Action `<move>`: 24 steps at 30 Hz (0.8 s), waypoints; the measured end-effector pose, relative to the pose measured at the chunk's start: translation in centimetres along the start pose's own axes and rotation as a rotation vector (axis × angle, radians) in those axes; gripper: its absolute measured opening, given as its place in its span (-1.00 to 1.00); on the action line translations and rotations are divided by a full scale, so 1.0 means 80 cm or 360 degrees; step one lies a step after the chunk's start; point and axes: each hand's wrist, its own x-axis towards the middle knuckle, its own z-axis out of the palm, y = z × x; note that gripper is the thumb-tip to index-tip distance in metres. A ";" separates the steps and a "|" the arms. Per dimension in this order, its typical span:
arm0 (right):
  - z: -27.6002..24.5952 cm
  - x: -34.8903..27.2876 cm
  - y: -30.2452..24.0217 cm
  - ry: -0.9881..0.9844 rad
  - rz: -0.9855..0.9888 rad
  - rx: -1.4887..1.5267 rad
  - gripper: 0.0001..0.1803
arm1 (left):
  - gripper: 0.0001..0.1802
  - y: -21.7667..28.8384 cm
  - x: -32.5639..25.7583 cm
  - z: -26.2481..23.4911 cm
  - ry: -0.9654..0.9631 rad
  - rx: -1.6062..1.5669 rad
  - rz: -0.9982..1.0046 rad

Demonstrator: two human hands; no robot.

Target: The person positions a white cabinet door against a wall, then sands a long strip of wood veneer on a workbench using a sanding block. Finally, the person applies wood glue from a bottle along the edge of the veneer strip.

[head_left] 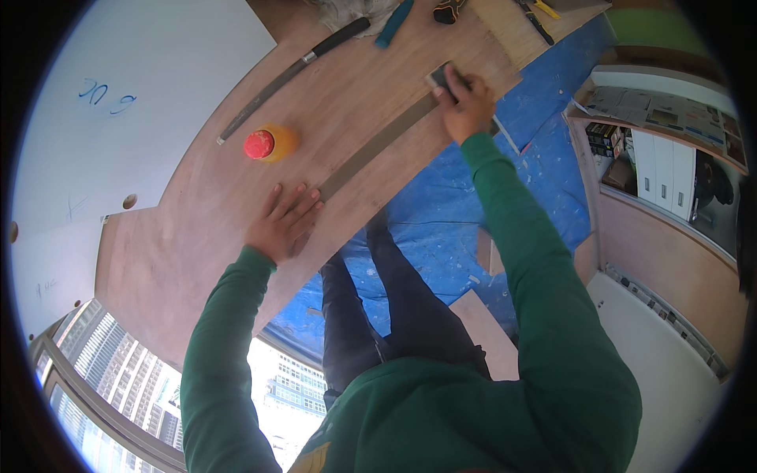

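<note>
My left hand lies flat on a wooden board, fingers spread, its fingertips at the near end of a long, narrow grey-brown strip. The strip runs slantwise to the far right across the board. At its far end my right hand is closed round a small dark block and presses it down; the block's underside is hidden. Left of the strip stand a yellow-orange bottle with a red cap and, beyond it, a long-bladed hand saw with a black handle.
A teal-handled tool, a black-and-yellow object and dark pliers-like tools lie along the far side. A white panel with blue marks covers the left. Blue sheeting spreads below; a cabinet stands right.
</note>
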 end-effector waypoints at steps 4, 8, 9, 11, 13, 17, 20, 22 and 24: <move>0.007 -0.038 -0.063 -0.0047 -0.0047 0.0167 -0.43 | -0.39 -0.002 -0.007 0.004 0.0016 0.0005 -0.0024; -0.006 -0.135 -0.152 -0.0345 -0.0483 0.0345 -0.41 | -0.42 -0.003 -0.009 0.003 -0.0004 -0.0028 -0.0034; -0.006 -0.138 -0.156 -0.0414 -0.0554 0.0399 -0.41 | -0.43 -0.003 -0.011 0.004 -0.0004 -0.0027 -0.0035; -0.006 -0.081 -0.104 -0.0200 -0.0335 0.0102 -0.43 | -0.44 -0.004 -0.013 0.008 -0.0004 -0.0025 -0.0026; 0.003 -0.017 -0.021 0.0016 0.0012 0.0146 -0.46 | -0.43 -0.005 -0.005 0.005 0.0000 -0.0024 -0.0001; 0.014 -0.042 -0.049 0.0072 0.0041 0.0154 -0.44 | -0.41 -0.005 -0.006 0.003 0.0014 -0.0062 -0.0002; 0.012 -0.127 -0.161 -0.0196 -0.0265 0.0308 -0.41 | -0.39 -0.007 -0.015 0.000 -0.0030 -0.0014 -0.0049; 0.000 -0.148 -0.188 -0.0338 -0.0402 0.0350 -0.37 | -0.42 -0.007 -0.017 0.003 -0.0058 0.0009 -0.0074; 0.001 -0.119 -0.161 -0.0216 -0.0326 0.0231 -0.41 | -0.42 -0.010 -0.015 0.005 0.0041 0.0002 -0.0075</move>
